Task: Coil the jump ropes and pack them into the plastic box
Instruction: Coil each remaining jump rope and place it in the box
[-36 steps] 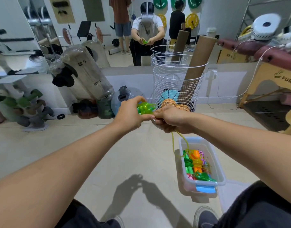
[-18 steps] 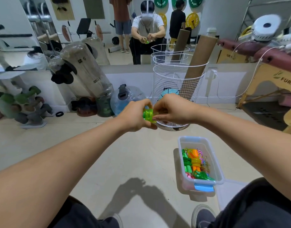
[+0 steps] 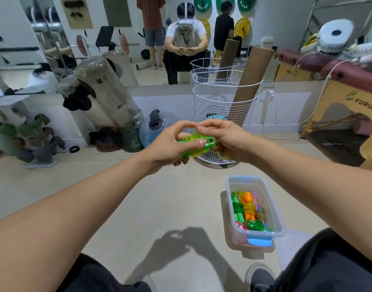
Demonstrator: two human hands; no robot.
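both hands, left hand (image 3: 170, 147) and right hand (image 3: 227, 138), grasp the green jump rope (image 3: 198, 142) above the plastic box (image 3: 273, 209); loosening either grip could let the coil spring apart.

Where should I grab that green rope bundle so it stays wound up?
Probably around its middle, across the windings, coming from the side as the left hand does now. The rope is a short bundle lying sideways, with coils wrapped around the green handles, so fingers closing over the wraps would likely pin them. The right hand pinches at the other end. Gripping only a handle end might let the coils slip.
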